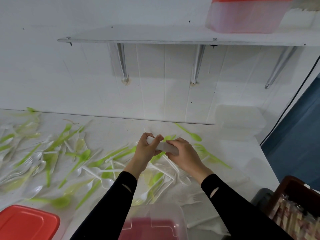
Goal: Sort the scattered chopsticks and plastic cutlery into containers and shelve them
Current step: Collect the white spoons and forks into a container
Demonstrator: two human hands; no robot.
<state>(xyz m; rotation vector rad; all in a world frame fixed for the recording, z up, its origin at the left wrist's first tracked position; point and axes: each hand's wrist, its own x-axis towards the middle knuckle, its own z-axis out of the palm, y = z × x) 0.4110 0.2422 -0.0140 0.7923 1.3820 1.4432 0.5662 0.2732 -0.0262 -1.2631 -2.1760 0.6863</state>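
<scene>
White cutlery bundle (164, 147) in the grip of left hand (146, 148) and right hand (183, 154), one per end

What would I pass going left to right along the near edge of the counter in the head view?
red lid → clear tub → dark brown crate holding wrapped packets

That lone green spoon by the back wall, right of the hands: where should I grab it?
Pinch the green spoon mid-handle from above, across its width: it lies flat, clear of other cutlery, with its bowl at the right end.
</scene>
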